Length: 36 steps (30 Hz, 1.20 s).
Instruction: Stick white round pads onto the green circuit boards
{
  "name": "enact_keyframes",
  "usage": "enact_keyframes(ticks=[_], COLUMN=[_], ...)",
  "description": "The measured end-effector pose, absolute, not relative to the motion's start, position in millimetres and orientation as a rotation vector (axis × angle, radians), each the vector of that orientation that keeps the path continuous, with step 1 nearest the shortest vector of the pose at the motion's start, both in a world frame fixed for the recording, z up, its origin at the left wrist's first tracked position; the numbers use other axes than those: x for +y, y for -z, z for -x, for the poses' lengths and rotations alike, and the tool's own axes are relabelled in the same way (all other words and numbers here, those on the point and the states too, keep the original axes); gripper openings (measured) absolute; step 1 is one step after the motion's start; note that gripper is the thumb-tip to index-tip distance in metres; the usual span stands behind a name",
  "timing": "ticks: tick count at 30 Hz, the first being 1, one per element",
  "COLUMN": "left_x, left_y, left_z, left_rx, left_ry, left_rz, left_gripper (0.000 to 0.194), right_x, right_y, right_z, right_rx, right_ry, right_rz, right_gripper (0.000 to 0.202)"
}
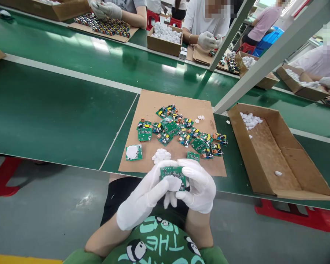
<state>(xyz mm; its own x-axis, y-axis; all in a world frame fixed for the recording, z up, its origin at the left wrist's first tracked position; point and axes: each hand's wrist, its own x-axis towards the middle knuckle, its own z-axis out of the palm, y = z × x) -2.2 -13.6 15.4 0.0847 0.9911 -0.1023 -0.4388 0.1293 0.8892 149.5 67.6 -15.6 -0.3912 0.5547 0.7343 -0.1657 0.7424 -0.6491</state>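
Observation:
Both of my hands wear white gloves and hold one green circuit board (169,171) in front of my lap, by the table's front edge. My left hand (145,196) grips its left side, with the thumb across a white piece (173,183) on the board's lower part. My right hand (198,185) has fingers at the board's right side and top edge. Beyond them, a small pile of white pieces (161,156) lies on a cardboard sheet (148,101). Several circuit boards (170,126) are heaped on that sheet. A board with a white round piece (131,151) lies at its left.
An open cardboard box (286,157) with some white pieces stands at the right. A slanted grey post (264,60) rises behind it. Across the green table (71,88), co-workers sit with boxes and boards. Red stool parts show below the table.

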Motion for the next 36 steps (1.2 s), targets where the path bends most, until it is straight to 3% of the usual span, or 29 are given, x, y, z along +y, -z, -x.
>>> enact_keyframes(ticks=[11, 36], left_x=[-18, -22], left_y=[-17, -23], left_z=[1, 6], left_rx=[0.895, 0.861], left_ry=[-1.226, -1.082], left_rz=[-0.791, -0.831], left_gripper=[0.029, 0.062], right_x=[66, 55], right_y=[13, 14], right_z=[-144, -152], right_rx=[-1.787, -1.842], right_ry=[-0.795, -0.71], right_rz=[0.264, 0.373], right_gripper=[0.048, 0.044])
